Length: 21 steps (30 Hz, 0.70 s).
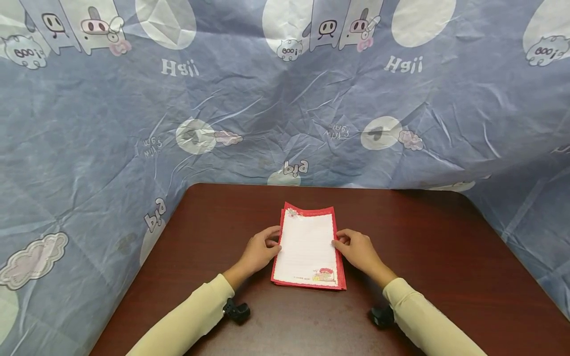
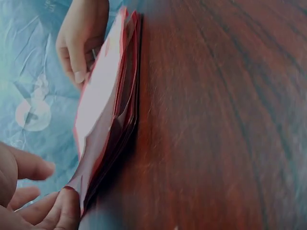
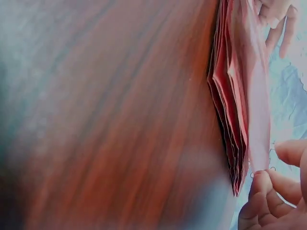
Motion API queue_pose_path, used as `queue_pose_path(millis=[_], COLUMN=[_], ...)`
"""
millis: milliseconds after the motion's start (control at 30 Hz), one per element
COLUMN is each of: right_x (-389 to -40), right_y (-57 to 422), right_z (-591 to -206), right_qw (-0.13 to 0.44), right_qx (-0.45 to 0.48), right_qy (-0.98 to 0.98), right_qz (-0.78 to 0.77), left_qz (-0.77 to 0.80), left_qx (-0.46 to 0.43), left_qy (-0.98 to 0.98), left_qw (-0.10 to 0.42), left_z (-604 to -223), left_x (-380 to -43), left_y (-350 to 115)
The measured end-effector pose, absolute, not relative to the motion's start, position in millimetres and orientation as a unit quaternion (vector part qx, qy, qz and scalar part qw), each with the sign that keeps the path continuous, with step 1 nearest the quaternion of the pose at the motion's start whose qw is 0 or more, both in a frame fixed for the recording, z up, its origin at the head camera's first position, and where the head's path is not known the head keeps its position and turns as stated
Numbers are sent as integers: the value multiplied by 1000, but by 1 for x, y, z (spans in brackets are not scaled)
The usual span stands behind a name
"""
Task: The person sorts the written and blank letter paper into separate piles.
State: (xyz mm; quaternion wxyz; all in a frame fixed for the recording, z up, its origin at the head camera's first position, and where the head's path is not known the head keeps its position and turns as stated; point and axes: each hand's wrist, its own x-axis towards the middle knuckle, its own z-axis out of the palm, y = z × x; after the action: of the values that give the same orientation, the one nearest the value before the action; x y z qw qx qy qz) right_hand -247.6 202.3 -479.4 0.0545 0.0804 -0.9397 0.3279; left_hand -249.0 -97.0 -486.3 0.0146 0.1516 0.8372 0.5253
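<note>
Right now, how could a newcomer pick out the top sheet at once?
On the dark brown table, a red-edged paper stack sits between the left hand and right hand. The top sheet shows a broad white face; sheets beneath show mainly red edges.

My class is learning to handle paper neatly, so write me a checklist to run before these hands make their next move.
1. Left hand pinching paper at the left edge: ok.
2. Right hand pinching paper at the right edge: ok.
3. Top sheet with its printed side up: ok.
4. Paper stack squared: not ok; red edges stick out at the top and lower right.
5. Layers pressed flat together: not ok; gaps show from the side.
6. Number of sheets: cannot tell.
</note>
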Motion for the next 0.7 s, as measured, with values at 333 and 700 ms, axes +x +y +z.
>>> queue_pose_path(millis=[333,700], right_x=[-250,-253], right_y=[198,167], right_z=[-475,-471], right_qw=[63,49], right_qx=[34,18], right_qy=[-900,-866], right_qz=[431,497], left_qz=[585,607], left_qx=[114,62], left_qy=[803,792], left_qw=[22,27], left_z=[-488,-485], left_x=[-251,-257], left_y=[-94,-127])
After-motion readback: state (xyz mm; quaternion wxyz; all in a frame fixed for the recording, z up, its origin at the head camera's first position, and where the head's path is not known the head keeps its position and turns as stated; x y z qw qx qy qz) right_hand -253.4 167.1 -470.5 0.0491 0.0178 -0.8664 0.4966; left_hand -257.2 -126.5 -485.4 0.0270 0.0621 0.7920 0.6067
